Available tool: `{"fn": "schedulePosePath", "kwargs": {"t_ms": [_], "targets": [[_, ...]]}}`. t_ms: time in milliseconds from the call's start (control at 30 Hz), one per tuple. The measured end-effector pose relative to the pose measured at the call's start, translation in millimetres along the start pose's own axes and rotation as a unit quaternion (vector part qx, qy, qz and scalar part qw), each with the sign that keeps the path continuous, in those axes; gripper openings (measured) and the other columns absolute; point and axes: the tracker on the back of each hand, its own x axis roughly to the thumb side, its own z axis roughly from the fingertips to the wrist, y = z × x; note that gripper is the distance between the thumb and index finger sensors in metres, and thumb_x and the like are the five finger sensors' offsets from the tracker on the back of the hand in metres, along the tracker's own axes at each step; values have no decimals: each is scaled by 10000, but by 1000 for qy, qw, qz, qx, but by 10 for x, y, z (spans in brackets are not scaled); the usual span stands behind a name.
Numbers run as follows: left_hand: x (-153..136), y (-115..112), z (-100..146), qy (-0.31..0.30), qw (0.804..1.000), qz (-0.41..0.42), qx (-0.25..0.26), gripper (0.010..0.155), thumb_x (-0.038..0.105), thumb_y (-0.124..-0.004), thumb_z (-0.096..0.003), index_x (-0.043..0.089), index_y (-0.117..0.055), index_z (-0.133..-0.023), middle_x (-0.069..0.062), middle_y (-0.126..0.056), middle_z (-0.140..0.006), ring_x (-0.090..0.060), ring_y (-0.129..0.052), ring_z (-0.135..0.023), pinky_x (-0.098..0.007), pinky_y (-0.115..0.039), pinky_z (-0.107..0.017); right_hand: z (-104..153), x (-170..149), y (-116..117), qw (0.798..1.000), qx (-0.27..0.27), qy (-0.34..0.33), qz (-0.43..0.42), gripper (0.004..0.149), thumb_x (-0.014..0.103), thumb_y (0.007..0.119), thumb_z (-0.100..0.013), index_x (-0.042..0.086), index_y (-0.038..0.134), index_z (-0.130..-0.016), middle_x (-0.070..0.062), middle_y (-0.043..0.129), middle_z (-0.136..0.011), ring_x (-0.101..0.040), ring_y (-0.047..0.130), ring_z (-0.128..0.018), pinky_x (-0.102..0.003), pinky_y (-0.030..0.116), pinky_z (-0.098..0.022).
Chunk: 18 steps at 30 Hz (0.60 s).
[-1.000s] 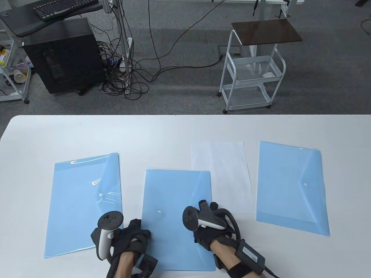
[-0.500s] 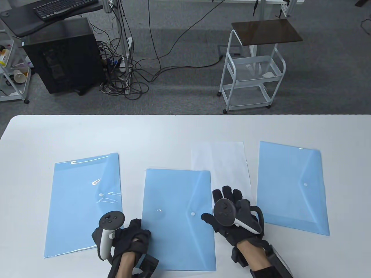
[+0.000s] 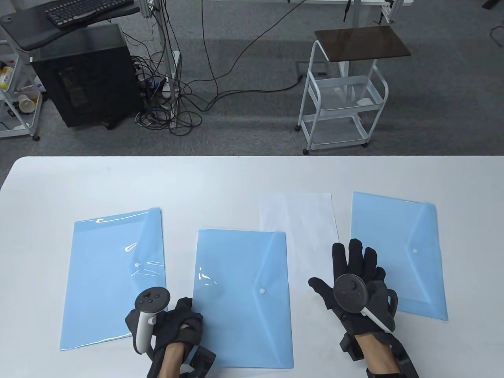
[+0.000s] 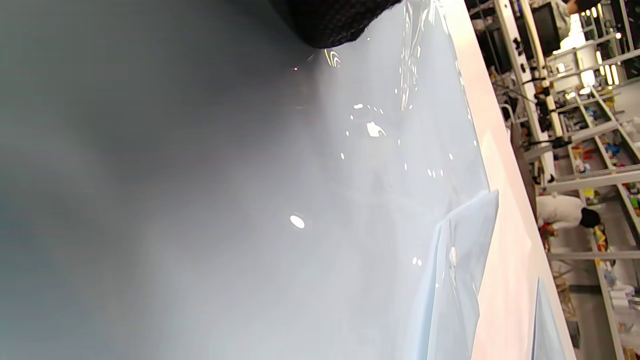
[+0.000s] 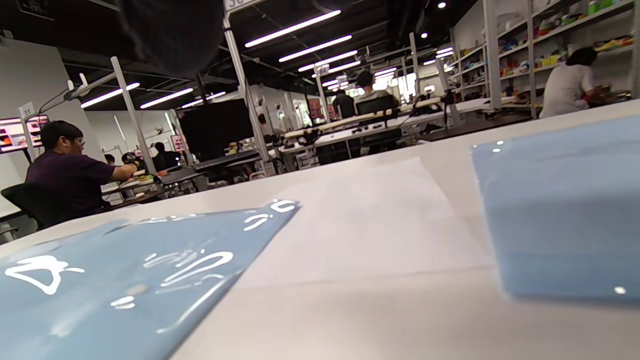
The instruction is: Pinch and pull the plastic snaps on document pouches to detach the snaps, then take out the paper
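Five spread, straight fingers (image 3: 354, 252) of the right hand (image 3: 356, 293) hold nothing, between the white paper sheet (image 3: 303, 232) and right translucent blue snap pouch (image 3: 397, 252). Left hand (image 3: 179, 321) rests curled on the middle blue pouch (image 3: 242, 299), gripping nothing visible.

No legible text is showing on the pouches, paper or gloves. Background signs in the right wrist view are reading too blurred.

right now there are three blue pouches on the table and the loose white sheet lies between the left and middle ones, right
Not quite. There are three blue pouches, but the white sheet lies between the middle pouch and the right pouch, its edge tucked under the middle one. The table view shows it.
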Motion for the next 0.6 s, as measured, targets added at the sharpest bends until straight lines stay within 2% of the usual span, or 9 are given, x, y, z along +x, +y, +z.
{"fn": "schedulePosePath", "kwargs": {"t_ms": [167, 300, 600], "targets": [[-15, 14, -11, -4, 1000, 11, -9, 549, 114, -674, -544, 50, -467, -1049, -102, -773, -942, -301, -1003, -645, -449, -893, -487, 11, -67, 106, 1000, 16, 8, 5, 951, 651, 651, -539, 58, 294, -1191, -387, 201, -1237, -735, 252, -1011, -897, 348, -600], [-54, 64, -9, -7, 997, 70, -42, 540, 99, -672, -541, 56, -486, -1046, -118, -782, -942, -321, -1005, -644, -461, -892, -484, 46, -93, 79, 1000, 9, 10, -12, 941, 646, 654, -540, 54, 316, -1188, -386, 223, -1237, -731, 278, -1012, -895, 360, -598], [131, 215, 111, -65, 989, 118, -53, 529, 100, -678, -539, 71, -518, -1042, -124, -807, -928, -307, -1023, -614, -453, -904, -458, 88, -201, 5, 999, -4, 22, -42, 934, 643, 655, -542, 45, 337, -1185, -390, 257, -1235, -731, 304, -1010, -893, 374, -594]]}}
